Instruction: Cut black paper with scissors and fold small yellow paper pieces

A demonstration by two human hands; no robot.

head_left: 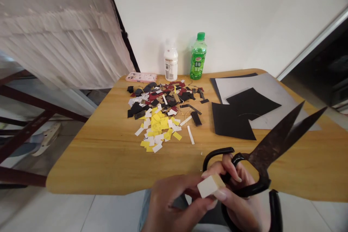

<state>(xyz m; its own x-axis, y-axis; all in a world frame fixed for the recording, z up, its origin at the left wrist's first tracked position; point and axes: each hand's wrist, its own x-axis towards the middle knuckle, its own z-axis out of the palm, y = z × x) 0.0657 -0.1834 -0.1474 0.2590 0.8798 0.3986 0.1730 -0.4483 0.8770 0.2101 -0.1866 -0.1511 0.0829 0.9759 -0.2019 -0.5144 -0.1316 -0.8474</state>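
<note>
Close to the table's front edge, my left hand point(174, 203) pinches a small white rectangular piece point(208, 186) with a tan side. It looks like a stack of paper or card, but I cannot tell for sure. My right hand point(241, 199) meets it from the other side, its thumb touching the piece. Hooked in the fingers of that same hand are large scissors point(268, 148) with black handles and dark worn blades. The blades are parted and point up to the right, with nothing between them.
On the wooden table point(103, 159) lies a heap of cut scraps point(160, 119), yellow, white, black and dark red. Black sheets point(231, 121) overlap a grey sheet point(272, 87) at right. A pink phone point(141, 77), white bottle point(171, 63) and green bottle point(198, 58) line the wall.
</note>
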